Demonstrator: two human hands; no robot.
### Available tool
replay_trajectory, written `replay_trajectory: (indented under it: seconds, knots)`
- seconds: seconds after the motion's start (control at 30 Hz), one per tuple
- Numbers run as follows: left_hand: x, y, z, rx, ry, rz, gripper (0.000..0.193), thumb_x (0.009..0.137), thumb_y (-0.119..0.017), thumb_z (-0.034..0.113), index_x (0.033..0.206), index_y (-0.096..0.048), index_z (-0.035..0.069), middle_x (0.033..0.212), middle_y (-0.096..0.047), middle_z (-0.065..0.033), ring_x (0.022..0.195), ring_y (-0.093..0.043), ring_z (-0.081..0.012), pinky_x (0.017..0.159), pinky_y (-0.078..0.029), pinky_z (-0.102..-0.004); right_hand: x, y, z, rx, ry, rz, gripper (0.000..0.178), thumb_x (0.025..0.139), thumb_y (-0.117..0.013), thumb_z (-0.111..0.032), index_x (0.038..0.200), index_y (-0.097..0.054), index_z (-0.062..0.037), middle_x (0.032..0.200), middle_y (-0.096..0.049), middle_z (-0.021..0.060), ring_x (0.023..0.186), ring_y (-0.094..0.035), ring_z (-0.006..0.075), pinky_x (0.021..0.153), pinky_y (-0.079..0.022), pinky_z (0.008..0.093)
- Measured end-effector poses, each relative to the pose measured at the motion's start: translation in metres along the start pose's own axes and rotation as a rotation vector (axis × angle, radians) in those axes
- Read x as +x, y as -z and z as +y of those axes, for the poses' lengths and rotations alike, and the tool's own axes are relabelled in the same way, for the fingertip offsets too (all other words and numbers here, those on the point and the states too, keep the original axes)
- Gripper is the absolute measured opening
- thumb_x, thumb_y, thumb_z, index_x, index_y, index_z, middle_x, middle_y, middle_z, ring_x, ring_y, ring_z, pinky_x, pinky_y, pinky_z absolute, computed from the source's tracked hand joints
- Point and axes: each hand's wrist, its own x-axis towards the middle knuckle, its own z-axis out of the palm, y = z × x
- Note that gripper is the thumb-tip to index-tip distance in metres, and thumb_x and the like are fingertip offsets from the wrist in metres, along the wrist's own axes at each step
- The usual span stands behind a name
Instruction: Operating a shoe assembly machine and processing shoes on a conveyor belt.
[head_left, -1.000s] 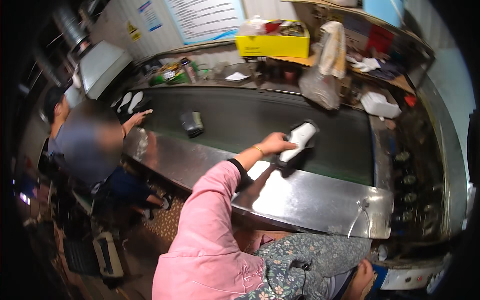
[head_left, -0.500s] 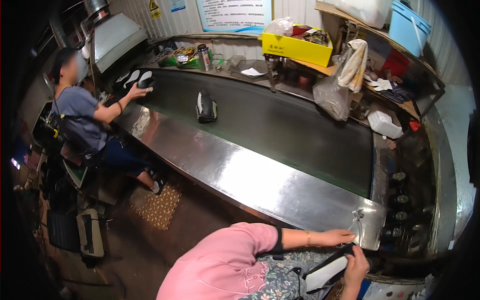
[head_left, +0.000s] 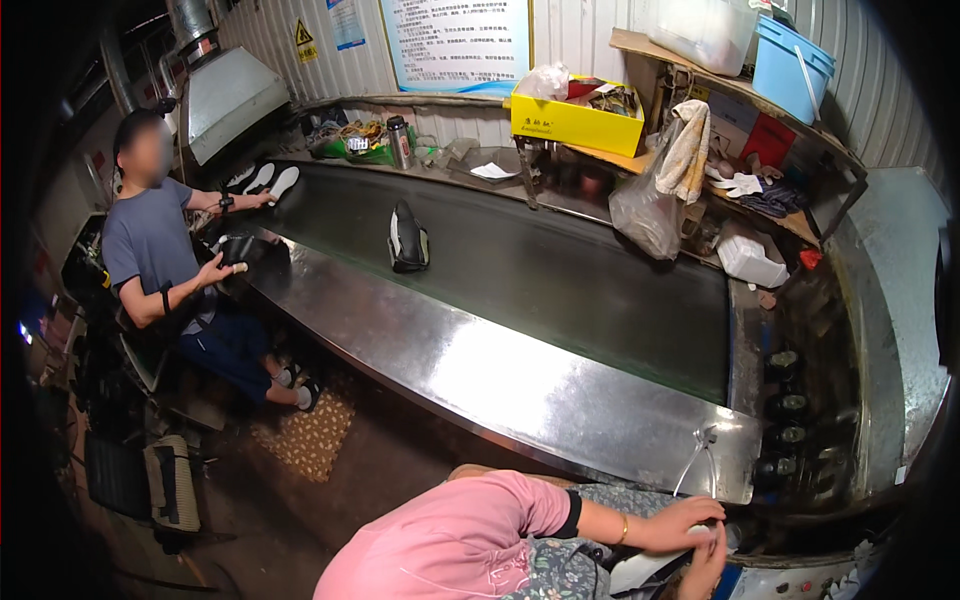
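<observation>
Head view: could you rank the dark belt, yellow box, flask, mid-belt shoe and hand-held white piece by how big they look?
Largest to smallest:
Dark belt
Yellow box
Mid-belt shoe
Flask

White piece: partly hidden, so I can't rank it.

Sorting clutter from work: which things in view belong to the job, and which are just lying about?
Likely the job:
- white piece at the hands
- shoe on the dark belt
- white soles, upper left

Apparently lying about:
- yellow box
- blue bucket
- flask
- plastic bag
</observation>
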Motion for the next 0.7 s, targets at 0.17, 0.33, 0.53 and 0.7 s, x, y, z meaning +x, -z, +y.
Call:
replay_trajectory:
  seconds: [0.17,0.33,0.53,0.7]
  knots:
    - [0.013,0.009,-0.015,0.036,0.057,-0.351,0.062,0.079,-0.067,0.01,0.134,-0.042,0.002,0.139,-0.042,-0.0202,0.133,-0.039,-0.0357,0.111,-0.033,-0.0413,-0.041,-0.047,0.097,-0.376,0.346,0.425,0.044,0.101,-0.052,-0.029,0.13,-0.055,0.0045,0.125,-0.059,0.0238,0.111,-0.057,0.0296,0.099,-0.043,0.0342]
    - [0.023,0.012,-0.034,-0.17,0.347,-0.116,0.052,0.071,-0.071,0.009,0.12,-0.054,0.006,0.118,-0.056,-0.0145,0.116,-0.052,-0.0294,0.101,-0.04,-0.0352,-0.022,-0.014,0.138,0.563,-0.36,0.015,0.038,0.099,-0.051,-0.027,0.119,-0.06,0.0033,0.116,-0.066,0.0139,0.106,-0.063,0.028,0.095,-0.047,0.0359]
    - [0.006,-0.007,-0.086,-0.046,0.321,-0.146,0.045,0.073,-0.076,0.011,0.114,-0.059,0.008,0.115,-0.058,-0.0121,0.113,-0.056,-0.0292,0.098,-0.045,-0.0359,-0.011,-0.077,0.105,0.426,-0.707,0.104,0.051,0.104,-0.033,-0.043,0.143,-0.044,-0.0114,0.123,-0.063,0.0119,0.109,-0.061,0.0258,0.098,-0.046,0.0365]
    - [0.031,0.003,-0.05,-0.08,0.375,-0.268,0.045,0.081,-0.072,0.003,0.122,-0.054,0.008,0.103,-0.062,-0.0051,0.086,-0.059,-0.0122,0.072,-0.05,-0.0263,-0.002,-0.05,0.058,-0.766,0.17,0.117,0.012,0.088,-0.052,-0.011,0.087,-0.059,-0.0017,0.081,-0.067,0.0202,0.075,-0.067,0.0342,0.065,-0.053,0.0452]
